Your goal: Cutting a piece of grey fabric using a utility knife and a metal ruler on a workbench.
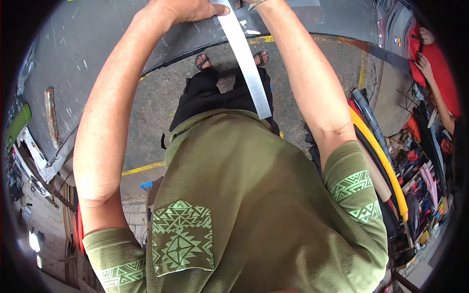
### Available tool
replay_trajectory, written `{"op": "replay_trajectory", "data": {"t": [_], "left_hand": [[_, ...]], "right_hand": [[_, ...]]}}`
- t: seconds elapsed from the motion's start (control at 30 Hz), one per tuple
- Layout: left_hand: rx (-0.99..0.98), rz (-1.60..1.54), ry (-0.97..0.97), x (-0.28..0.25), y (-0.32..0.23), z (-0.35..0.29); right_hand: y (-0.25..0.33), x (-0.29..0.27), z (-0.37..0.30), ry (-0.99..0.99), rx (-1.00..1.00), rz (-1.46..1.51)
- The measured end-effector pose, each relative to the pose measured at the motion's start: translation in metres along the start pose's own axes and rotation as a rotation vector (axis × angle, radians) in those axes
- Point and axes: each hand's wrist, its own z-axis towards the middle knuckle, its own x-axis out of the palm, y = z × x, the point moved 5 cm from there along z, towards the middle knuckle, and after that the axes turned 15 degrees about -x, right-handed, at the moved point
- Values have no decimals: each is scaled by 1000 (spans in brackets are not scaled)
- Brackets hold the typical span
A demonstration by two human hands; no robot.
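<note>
At the upper edge my left hand [193, 10] lies on the dark work table [117, 34], its thumb across a long flat silvery metal strip [243, 58]. This straight strip, like a ruler, reaches over the table's near edge and hangs out toward my waist. The picture's upper edge cuts off part of that hand's fingers. Of my right hand [258, 3], only the wrist area with a bracelet shows, just right of the strip's far end. Its fingers are almost wholly out of the picture, so their hold is hidden.
A narrow worn piece [52, 117] lies on the table at left, near a green roll [18, 126]. At right stand a long yellow piece [373, 146] and cluttered shelves [420, 190]. Another person's hand [424, 66] holds red material [442, 73] at far right.
</note>
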Motion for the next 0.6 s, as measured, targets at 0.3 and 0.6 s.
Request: {"op": "replay_trajectory", "data": {"t": [0.3, 0.6], "left_hand": [[-1, -26, 22, -4, -3, -2], [18, -25, -20, -5, -4, -4]], "right_hand": [[0, -1, -3, -27, -2, -25], [3, 1, -6, -16, -39, -58]]}}
